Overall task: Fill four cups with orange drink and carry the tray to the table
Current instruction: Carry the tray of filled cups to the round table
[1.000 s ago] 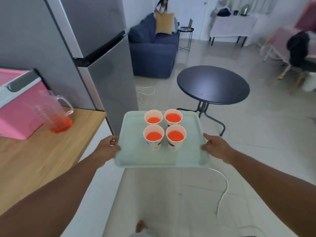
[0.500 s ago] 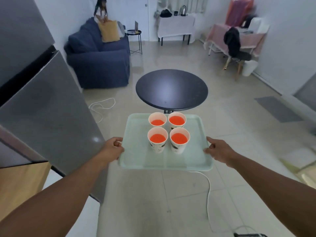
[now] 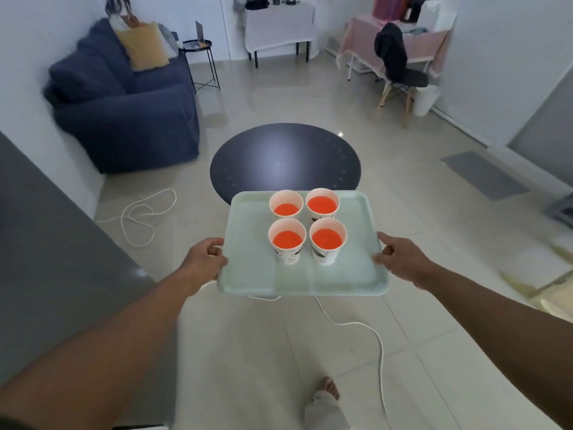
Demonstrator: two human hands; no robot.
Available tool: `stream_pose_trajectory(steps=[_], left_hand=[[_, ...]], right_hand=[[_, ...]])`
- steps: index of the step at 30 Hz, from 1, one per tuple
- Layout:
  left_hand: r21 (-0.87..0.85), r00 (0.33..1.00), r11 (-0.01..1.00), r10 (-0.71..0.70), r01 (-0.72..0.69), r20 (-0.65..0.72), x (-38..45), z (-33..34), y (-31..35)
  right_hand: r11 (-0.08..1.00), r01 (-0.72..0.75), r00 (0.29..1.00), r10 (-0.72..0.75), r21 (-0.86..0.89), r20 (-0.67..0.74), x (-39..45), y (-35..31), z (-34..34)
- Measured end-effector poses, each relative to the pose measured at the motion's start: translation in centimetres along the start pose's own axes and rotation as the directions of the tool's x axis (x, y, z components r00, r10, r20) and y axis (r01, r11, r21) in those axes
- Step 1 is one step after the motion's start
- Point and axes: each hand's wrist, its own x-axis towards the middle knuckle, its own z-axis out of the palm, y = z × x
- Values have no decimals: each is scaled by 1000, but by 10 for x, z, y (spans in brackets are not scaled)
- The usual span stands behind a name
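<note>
I carry a pale green tray (image 3: pixel 248 274) level in front of me. My left hand (image 3: pixel 206 259) grips its left rim and my right hand (image 3: pixel 400 259) grips its right rim. Several white paper cups (image 3: pixel 286 240) stand upright in a square on the tray's far half, each holding orange drink. A round black table (image 3: pixel 285 156) stands straight ahead on the floor, its near edge hidden behind the tray's far rim.
A grey fridge side (image 3: pixel 46 243) runs along my left. A blue armchair (image 3: pixel 130 103) sits at the back left. White cords (image 3: pixel 139 212) loop on the tiles left of the table, and another cord (image 3: pixel 378 342) trails under the tray. A chair (image 3: pixel 400 72) stands at the back right.
I have turned right, away from the wooden counter and the fridge, and stepped forward. The round table now lies dead ahead and closer. Both hands kept their grip on the tray.
</note>
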Motion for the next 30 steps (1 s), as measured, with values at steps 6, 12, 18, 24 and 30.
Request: stream_pose_trajectory(steps=[6, 12, 18, 24, 30], left_hand=[[-1, 998, 999, -40, 40, -48, 79, 20, 33], [6, 993, 997, -74, 74, -87, 151, 27, 56], [27, 993, 996, -87, 89, -78, 232, 21, 72], [44, 995, 995, -82, 84, -48, 321, 9, 89], [66, 994, 992, -110, 110, -9, 391, -4, 103]], right_hand=[[1000, 19, 999, -19, -1, 27, 93, -17, -14], [1000, 1, 998, -1, -7, 64, 178, -38, -18], [1000, -5, 998, 6, -17, 70, 252, -58, -1], [1000, -24, 999, 23, 7, 40, 316, -84, 21], [996, -83, 997, 83, 43, -3, 370, -107, 34]])
